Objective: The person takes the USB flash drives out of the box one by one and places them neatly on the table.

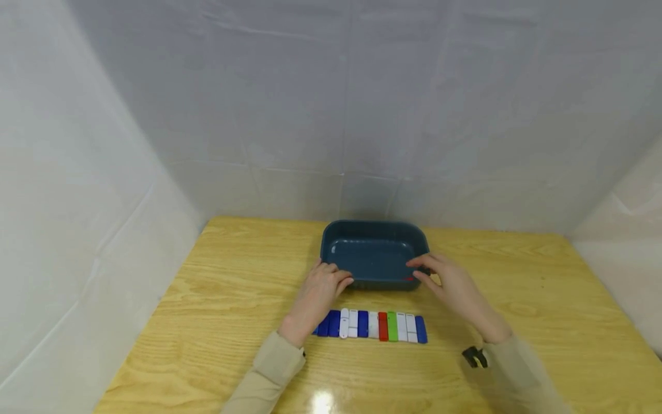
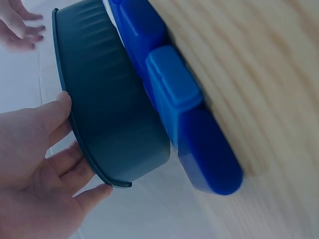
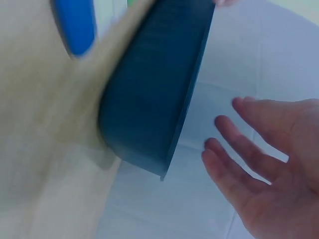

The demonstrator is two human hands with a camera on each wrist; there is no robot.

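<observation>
I see a dark blue tub (image 1: 373, 253) sitting on the wooden surface (image 1: 233, 276), towards its far edge and about midway across. My left hand (image 1: 319, 290) is at the tub's near left corner; from the left wrist view its fingers (image 2: 59, 112) lie straight and relaxed, their tips against the tub's rim, not curled round it. My right hand (image 1: 451, 283) is at the near right corner, and the right wrist view shows its fingers (image 3: 239, 149) spread and straight, just beside the rim with a gap between them and the tub, so it holds nothing. Just near of the tub, between my wrists, lies a row of small flat pieces (image 1: 369, 325) set side by side, touching: blue, white, red and green, with a blue one at each end. A small black object (image 1: 474, 357) sits by my right sleeve; I cannot tell what it is.
</observation>
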